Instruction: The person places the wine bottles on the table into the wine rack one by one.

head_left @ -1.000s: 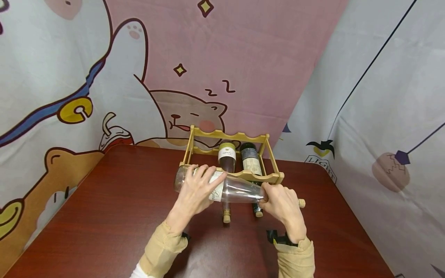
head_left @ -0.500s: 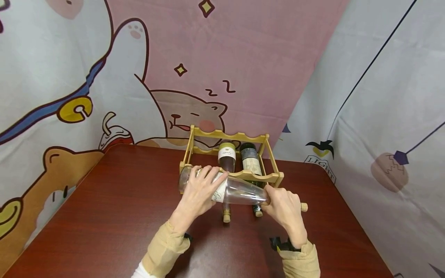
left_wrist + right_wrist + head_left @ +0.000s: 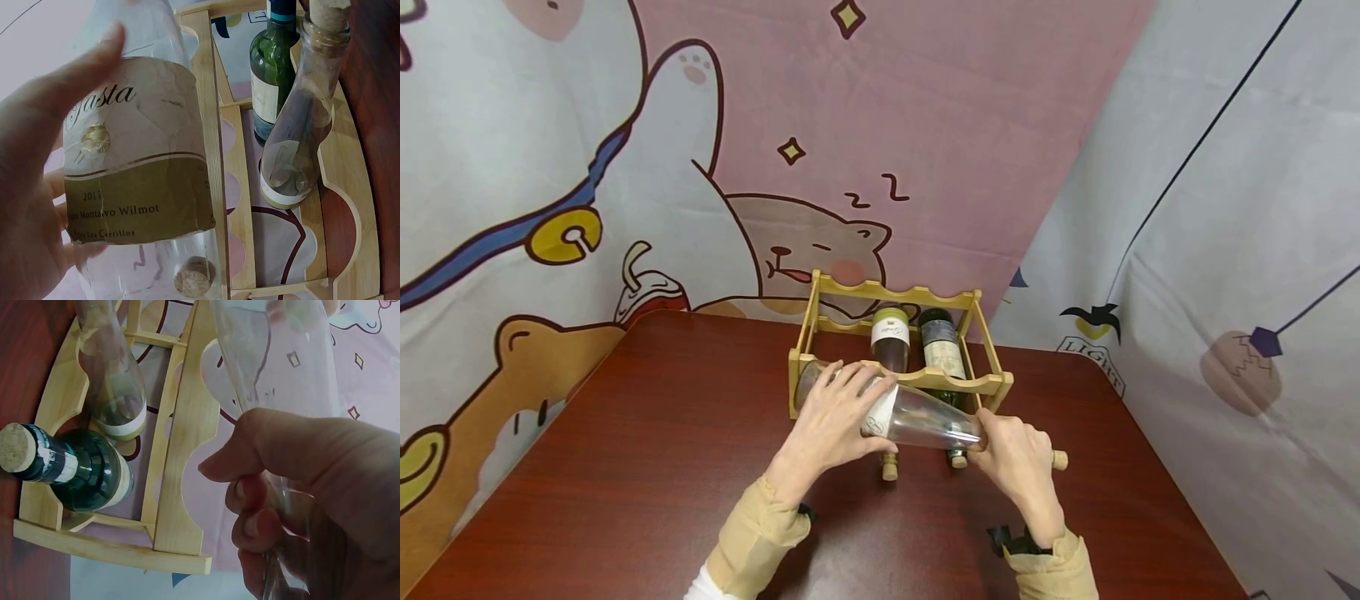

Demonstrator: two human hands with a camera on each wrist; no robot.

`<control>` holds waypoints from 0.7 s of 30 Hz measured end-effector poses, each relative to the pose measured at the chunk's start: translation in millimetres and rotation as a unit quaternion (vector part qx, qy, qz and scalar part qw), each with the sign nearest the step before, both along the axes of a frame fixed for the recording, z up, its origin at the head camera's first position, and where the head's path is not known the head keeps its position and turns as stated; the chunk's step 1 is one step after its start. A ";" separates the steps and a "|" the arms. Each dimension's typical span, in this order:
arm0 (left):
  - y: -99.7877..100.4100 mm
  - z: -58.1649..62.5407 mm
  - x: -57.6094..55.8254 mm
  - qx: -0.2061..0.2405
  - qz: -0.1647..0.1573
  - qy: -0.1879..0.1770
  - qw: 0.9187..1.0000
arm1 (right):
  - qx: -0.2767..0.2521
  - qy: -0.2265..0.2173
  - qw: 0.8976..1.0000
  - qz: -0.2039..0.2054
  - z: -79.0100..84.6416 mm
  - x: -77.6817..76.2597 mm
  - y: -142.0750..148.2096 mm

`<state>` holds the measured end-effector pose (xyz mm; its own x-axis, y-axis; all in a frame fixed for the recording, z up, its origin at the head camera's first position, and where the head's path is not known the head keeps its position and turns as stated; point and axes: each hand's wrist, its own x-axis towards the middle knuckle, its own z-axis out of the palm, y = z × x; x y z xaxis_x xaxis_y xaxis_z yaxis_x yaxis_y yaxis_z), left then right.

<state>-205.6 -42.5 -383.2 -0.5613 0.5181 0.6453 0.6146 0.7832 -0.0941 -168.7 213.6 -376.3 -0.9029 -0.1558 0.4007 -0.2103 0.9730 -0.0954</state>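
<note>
A clear glass wine bottle [image 3: 928, 418] with a white and olive label [image 3: 137, 150] lies sideways in both hands, overlapping the front rail of the wooden wine rack [image 3: 970, 384] in the head view. My left hand [image 3: 831, 421] grips its body near the base, thumb on the label side in the left wrist view. My right hand [image 3: 1018, 462] is wrapped around the neck, its cork [image 3: 1060, 460] sticking out past the hand. In the rack lie a clear bottle [image 3: 891, 333] and a green bottle [image 3: 942, 350], corks towards me.
The rack stands at the back of a dark red-brown table [image 3: 647, 467], close to a cartoon-printed cloth backdrop [image 3: 970, 150]. Scalloped rails form its top and lower tiers. Through the held bottle's glass, a loose cork [image 3: 194, 277] shows near the base.
The held bottle has shifted slightly right and its neck end has dipped towards me. My right hand has moved right and down with it. My left thumb has spread lower.
</note>
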 end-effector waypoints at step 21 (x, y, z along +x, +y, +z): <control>-43.6 -3.8 -23.3 0.184 0.090 -0.056 0.977 | -0.009 0.027 0.999 -0.038 -10.6 15.0 -3.0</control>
<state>-229.0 -86.1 -387.1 -0.6995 0.1490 0.6990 0.4535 0.8484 0.2730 -153.6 210.6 -386.9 -0.8886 -0.0799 0.4517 -0.1414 0.9845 -0.1039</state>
